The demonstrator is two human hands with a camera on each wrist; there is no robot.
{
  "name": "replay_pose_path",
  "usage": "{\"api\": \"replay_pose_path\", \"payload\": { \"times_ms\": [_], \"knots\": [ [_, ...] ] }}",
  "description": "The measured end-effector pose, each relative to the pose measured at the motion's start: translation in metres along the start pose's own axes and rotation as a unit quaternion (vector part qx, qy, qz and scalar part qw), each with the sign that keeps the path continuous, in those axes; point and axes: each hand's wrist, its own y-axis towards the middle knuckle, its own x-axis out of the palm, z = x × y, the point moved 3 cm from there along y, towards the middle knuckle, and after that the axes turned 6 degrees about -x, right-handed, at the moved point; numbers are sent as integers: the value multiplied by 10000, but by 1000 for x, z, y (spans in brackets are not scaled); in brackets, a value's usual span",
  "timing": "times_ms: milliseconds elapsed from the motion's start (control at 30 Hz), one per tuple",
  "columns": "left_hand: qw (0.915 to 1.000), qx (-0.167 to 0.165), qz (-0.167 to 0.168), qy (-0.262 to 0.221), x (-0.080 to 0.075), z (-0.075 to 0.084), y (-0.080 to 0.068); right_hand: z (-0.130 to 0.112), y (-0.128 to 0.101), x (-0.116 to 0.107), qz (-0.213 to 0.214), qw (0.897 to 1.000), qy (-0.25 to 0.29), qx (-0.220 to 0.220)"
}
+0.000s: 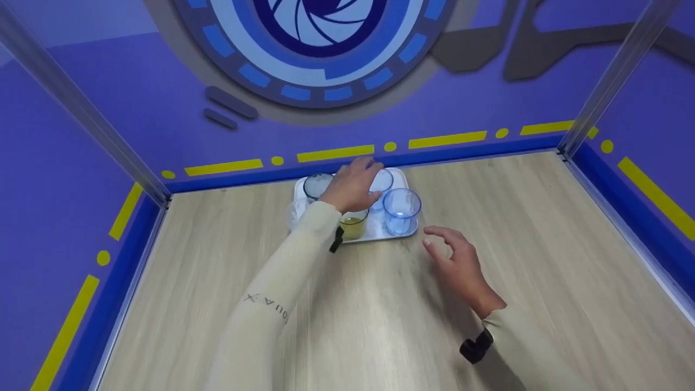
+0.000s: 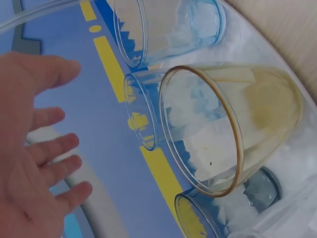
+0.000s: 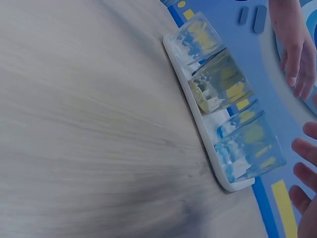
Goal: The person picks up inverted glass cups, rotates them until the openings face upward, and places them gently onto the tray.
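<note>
Your hands hover at a white tray of clear cups at the far edge of the counter.

Your left hand (image 1: 353, 182) is spread wide above the tray (image 1: 404, 176), fingers straight and holding nothing, over the cups in the middle. Right below it stands the amber cup (image 1: 354, 224), a clear tumbler with a yellow-brown tint and a darker rim, on the tray's near edge. To its right is a pale blue cup (image 1: 402, 210), see-through and upright; another blue cup (image 1: 381, 182) and a darker, smoky one (image 1: 317, 185) sit along the far side. Your right hand (image 1: 459, 263) floats over the wooden counter (image 1: 543, 244) just near the tray's right corner, fingers loosely spread, empty.
</note>
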Motion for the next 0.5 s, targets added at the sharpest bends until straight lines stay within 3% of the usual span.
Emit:
{"api": "replay_pose_path", "payload": {
  "times_ms": [267, 500],
  "knots": [
    [9986, -127, 419, 294, -9, 2, -21, -9, 9, -2, 265, 9987, -308, -303],
    [9960, -71, 679, 574, -10, 3, -38, -16, 19, -2, 209, 9961, -520, -678]
  ]
}}
